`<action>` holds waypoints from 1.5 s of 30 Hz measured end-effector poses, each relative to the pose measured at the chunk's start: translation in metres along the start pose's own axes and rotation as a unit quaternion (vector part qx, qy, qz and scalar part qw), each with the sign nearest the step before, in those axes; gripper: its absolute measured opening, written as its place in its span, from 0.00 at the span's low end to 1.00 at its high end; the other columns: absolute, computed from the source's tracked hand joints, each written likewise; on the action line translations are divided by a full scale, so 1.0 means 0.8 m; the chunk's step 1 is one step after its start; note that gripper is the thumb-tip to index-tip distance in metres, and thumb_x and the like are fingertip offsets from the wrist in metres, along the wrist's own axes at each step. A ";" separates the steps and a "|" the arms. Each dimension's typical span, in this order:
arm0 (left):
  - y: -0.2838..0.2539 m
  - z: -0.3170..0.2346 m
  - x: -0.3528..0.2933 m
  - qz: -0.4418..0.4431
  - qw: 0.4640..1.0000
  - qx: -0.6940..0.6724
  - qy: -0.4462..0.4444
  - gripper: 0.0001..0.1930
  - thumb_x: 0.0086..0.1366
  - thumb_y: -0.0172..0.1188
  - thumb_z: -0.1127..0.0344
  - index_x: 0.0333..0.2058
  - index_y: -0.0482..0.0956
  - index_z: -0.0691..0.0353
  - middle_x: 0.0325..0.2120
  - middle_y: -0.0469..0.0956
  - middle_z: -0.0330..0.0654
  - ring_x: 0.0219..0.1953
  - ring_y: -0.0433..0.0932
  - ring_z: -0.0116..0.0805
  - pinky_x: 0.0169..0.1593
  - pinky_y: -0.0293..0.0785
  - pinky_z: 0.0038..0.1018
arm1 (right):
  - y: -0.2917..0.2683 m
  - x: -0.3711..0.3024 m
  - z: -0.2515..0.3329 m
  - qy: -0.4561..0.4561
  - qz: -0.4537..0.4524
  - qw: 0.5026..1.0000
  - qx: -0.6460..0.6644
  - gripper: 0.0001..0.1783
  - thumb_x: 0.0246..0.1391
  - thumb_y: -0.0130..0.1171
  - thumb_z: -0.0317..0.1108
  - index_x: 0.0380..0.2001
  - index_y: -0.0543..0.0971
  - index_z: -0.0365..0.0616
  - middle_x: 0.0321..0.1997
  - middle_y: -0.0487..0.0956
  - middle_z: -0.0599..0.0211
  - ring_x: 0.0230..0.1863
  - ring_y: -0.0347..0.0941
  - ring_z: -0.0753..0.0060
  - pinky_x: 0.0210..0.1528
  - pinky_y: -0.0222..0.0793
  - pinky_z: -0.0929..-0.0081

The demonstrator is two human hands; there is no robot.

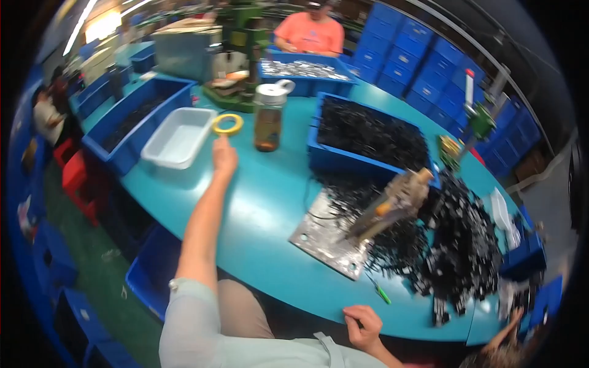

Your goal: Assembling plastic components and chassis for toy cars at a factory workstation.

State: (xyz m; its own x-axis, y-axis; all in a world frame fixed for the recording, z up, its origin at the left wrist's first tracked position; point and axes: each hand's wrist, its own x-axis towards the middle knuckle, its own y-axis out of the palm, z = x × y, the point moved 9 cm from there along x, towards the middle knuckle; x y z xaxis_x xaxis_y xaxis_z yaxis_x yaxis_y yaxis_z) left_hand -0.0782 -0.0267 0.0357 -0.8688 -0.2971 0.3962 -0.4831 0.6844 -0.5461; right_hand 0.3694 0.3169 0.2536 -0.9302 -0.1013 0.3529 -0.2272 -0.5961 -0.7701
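The left hand (225,158) stretches over the teal desk (264,205), fingers drawn close together at the near rim of the yellow tape roll (232,131), though from here the blur hides whether they grip it. The roll lies flat just beside the far right corner of the white tray (179,138), likely kept there for easy reach; its hole faces up, and being round it has no long axis. The right hand (363,325), curled around nothing I can see, waits by the desk's near edge, probably for balance.
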 end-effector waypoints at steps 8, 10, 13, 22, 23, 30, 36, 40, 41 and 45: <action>-0.119 0.021 0.086 0.041 0.990 0.007 0.137 0.22 0.56 0.62 0.63 0.46 0.73 0.70 0.46 0.73 0.54 0.50 0.71 0.47 0.55 0.65 0.36 | 0.123 -0.004 0.026 -0.001 -0.095 0.977 0.191 0.10 0.43 0.60 0.18 0.32 0.80 0.39 0.34 0.80 0.60 0.34 0.76 0.62 0.35 0.72 0.72; -0.135 -0.039 0.045 0.104 0.984 -0.060 0.132 0.16 0.59 0.59 0.65 0.43 0.75 0.69 0.41 0.76 0.51 0.45 0.74 0.41 0.50 0.69 0.32 | 0.125 -0.013 0.021 -0.001 -0.099 0.967 0.235 0.10 0.44 0.59 0.18 0.33 0.80 0.39 0.35 0.79 0.60 0.36 0.76 0.62 0.37 0.72 0.72; -0.183 -0.136 -0.049 0.149 0.966 -0.143 0.156 0.09 0.62 0.55 0.69 0.38 0.76 0.69 0.30 0.76 0.43 0.32 0.72 0.29 0.38 0.69 0.25 | 0.116 -0.021 0.014 0.029 -0.081 0.935 0.344 0.08 0.49 0.57 0.20 0.34 0.78 0.37 0.35 0.78 0.61 0.37 0.75 0.66 0.41 0.71 0.75; -0.280 -0.432 -0.406 0.581 0.708 -0.241 0.321 0.11 0.48 0.66 0.76 0.33 0.81 0.62 0.24 0.78 0.44 0.25 0.77 0.38 0.30 0.73 0.28 | 0.028 -0.040 -0.038 0.053 -0.076 0.954 0.285 0.07 0.50 0.57 0.22 0.33 0.80 0.39 0.32 0.79 0.62 0.35 0.75 0.69 0.39 0.70 0.76; -0.292 -0.478 -0.434 0.596 0.641 -0.311 0.371 0.12 0.48 0.66 0.75 0.35 0.81 0.62 0.27 0.79 0.44 0.27 0.77 0.38 0.31 0.73 0.27 | 0.021 -0.040 -0.048 0.065 -0.074 0.961 0.258 0.07 0.50 0.57 0.22 0.34 0.80 0.40 0.32 0.79 0.62 0.33 0.75 0.70 0.36 0.70 0.77; -0.396 -0.645 -0.587 0.677 0.324 -0.580 0.316 0.17 0.56 0.60 0.63 0.45 0.74 0.60 0.41 0.71 0.50 0.45 0.68 0.47 0.46 0.65 0.40 | -0.017 -0.046 -0.040 0.035 -0.042 0.981 0.184 0.11 0.46 0.56 0.15 0.35 0.80 0.35 0.31 0.78 0.60 0.30 0.75 0.73 0.32 0.71 0.79; -0.409 -0.637 -0.578 0.638 0.336 -0.610 0.327 0.09 0.54 0.58 0.66 0.31 0.72 0.64 0.29 0.69 0.48 0.33 0.69 0.46 0.36 0.67 0.35 | -0.029 -0.073 -0.044 0.076 -0.029 0.987 0.138 0.10 0.47 0.55 0.16 0.34 0.80 0.36 0.30 0.79 0.60 0.30 0.75 0.72 0.33 0.71 0.79; -0.427 -0.630 -0.552 0.588 0.306 -0.693 0.285 0.08 0.56 0.56 0.66 0.28 0.69 0.64 0.25 0.67 0.47 0.28 0.70 0.46 0.32 0.67 0.36 | -0.033 -0.073 -0.039 0.057 -0.033 0.992 0.109 0.09 0.47 0.57 0.18 0.33 0.80 0.37 0.30 0.79 0.62 0.30 0.76 0.71 0.33 0.71 0.78; -0.429 -0.631 -0.549 0.593 0.293 -0.695 0.281 0.07 0.56 0.56 0.67 0.28 0.70 0.64 0.23 0.67 0.46 0.27 0.71 0.46 0.31 0.67 0.35 | -0.041 -0.071 -0.045 0.052 -0.050 0.994 0.082 0.08 0.47 0.57 0.19 0.33 0.80 0.38 0.29 0.79 0.62 0.30 0.76 0.72 0.33 0.71 0.78; -0.442 -0.618 -0.559 0.678 0.126 -0.698 0.194 0.07 0.59 0.57 0.68 0.30 0.72 0.66 0.26 0.70 0.47 0.31 0.73 0.44 0.34 0.68 0.33 | -0.108 -0.062 -0.087 0.053 -0.196 0.978 -0.037 0.07 0.47 0.57 0.20 0.32 0.81 0.39 0.26 0.79 0.63 0.26 0.75 0.75 0.28 0.70 0.79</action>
State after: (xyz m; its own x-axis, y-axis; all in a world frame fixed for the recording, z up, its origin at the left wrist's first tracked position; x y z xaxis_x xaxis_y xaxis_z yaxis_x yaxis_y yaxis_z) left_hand 0.5348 0.1934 0.4163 0.1516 0.5923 0.7913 0.8053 -0.5382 0.2486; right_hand 0.4152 0.4292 0.2653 -0.7915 0.2096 0.5741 -0.5888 -0.5131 -0.6245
